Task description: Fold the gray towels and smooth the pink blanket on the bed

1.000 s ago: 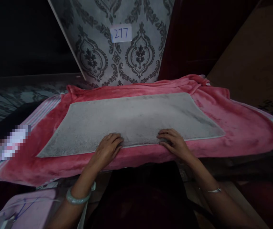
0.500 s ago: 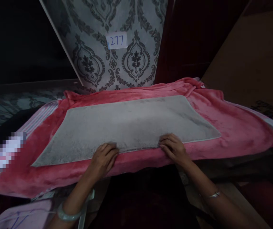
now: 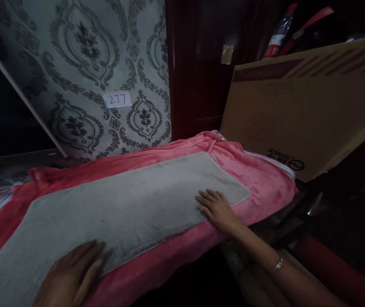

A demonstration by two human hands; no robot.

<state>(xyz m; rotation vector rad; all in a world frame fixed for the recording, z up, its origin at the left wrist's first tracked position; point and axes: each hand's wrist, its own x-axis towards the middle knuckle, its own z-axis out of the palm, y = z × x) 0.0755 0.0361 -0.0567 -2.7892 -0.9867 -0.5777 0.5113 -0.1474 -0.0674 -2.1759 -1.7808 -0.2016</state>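
A grey plush mat lies spread out on a pink fleece blanket. My left hand rests at the mat's near edge, toward the lower left, its fingers extended over the grey pile. Farther right, my right hand lies on the mat close to its near right corner, palm down with the fingers spread. Neither hand grips anything. The pile looks darker along the near edge between the hands. At the left, the mat's end runs out of view.
Behind the blanket stands a patterned wall with a paper label reading 277. A large cardboard box is at the right, with a red-capped bottle behind it. A dark red door panel adjoins the wall.
The view has swung right, bringing the box and bottle into sight. My hands have moved apart along the near edge, the right toward the mat's right corner, and their fingers have straightened.
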